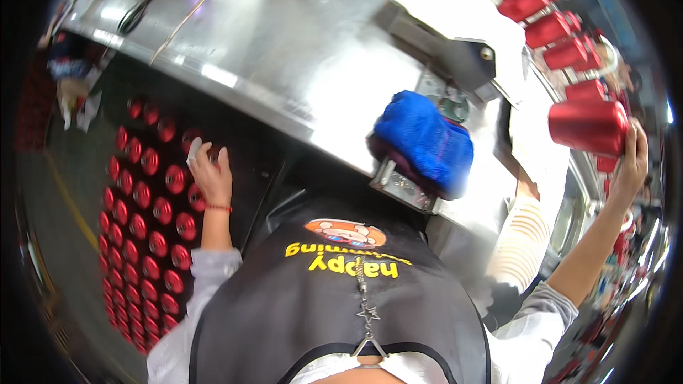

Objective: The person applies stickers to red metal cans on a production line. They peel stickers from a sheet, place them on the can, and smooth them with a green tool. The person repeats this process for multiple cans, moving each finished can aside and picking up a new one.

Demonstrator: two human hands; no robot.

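Note:
My right hand (632, 161) is raised at the far right, its fingers closed on the end of a shiny red metal bottle (587, 126). The bottle lies sideways in the air, level with a row of similar red bottles behind it. On the left, my left hand (212, 176) is held with fingers apart and a white cover on one fingertip. It hovers over or beside the near edge of many red bottles (158, 244) standing in rows; whether it touches one I cannot tell. Nothing shows in its grasp.
A steel table (284, 50) runs across the front. A blue fluffy cloth (423, 142) covers a small metal fixture at its edge. Beyond it stands a dark box (466, 60). Another person's striped sleeve (523, 238) reaches in near the right. Red bottles (553, 30) line the upper right.

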